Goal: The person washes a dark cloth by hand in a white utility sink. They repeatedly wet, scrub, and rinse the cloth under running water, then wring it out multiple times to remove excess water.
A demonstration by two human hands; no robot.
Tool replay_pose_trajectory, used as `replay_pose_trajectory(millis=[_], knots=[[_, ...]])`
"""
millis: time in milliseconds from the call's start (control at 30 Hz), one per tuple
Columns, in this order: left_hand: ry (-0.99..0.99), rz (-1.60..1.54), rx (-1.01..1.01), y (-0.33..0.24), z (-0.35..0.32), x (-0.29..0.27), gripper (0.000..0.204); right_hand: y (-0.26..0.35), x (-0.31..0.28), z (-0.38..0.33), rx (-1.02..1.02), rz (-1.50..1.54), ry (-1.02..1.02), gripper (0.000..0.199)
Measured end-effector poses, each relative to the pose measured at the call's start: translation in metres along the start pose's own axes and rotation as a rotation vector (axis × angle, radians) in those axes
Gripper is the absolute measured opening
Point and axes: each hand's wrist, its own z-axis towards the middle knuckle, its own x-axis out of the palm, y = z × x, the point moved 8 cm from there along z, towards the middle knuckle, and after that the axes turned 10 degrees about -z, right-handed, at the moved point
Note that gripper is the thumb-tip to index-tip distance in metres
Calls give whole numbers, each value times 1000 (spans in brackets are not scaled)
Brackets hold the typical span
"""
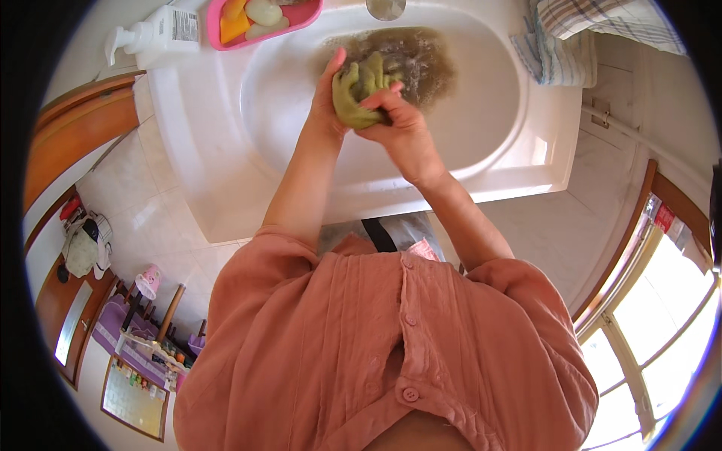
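Cloth [359, 94] bunched between fingers of both hands over sink [481, 143].

A white pump bottle [162, 31] lies on its side at the far left corner of the white sink [188, 150], its nozzle pointing away from the basin; a pale label with dark print covers the end nearest the pink soap dish [301, 19], which sits just beside it on the sink's back rim. Well away from the sink, low at the left, small coloured bottles [143, 376] stand in a row on a purple shelf, too small to tell apart.
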Motion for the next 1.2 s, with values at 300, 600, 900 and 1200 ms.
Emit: replay_pose_trajectory(millis=[300, 600, 900, 1200], knots=[[-485, 73, 325, 0, -18, -14, 30, 26, 4, -1, -578, -1457, -205, 70], [-543, 566, 472, -15, -28, 2, 42, -63, -22, 40, 136, -858, -47, 44], [-312, 452, 251, -9, -20, -9, 31, -71, 4, 9, 605, 326, 541, 36], [-434, 378, 745, 0, -34, 33, 35, -22, -7, -8, 172, 722, -374, 52]])
